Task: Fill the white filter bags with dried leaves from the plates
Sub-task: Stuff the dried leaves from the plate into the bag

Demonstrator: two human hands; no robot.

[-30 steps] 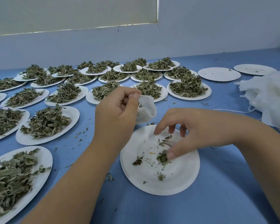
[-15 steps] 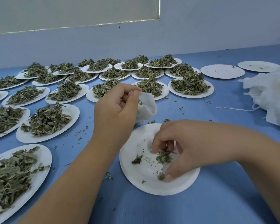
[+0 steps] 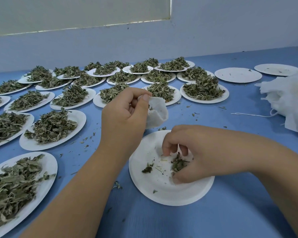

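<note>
The left hand (image 3: 124,115), seen from the head camera, pinches the white filter bag (image 3: 157,112) by its rim above the table (image 3: 230,220). The right hand (image 3: 187,155) curls round the last dried leaves (image 3: 178,163) on the near plate (image 3: 162,194). These small, brittle scraps may slip from a loose pinch, or miss the bag's sagging mouth.

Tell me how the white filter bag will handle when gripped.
Probably floppy: the filter bag hangs crumpled from the left hand pinching its edge. Likely very light, being thin cloth. Its mouth may close if released.
</note>
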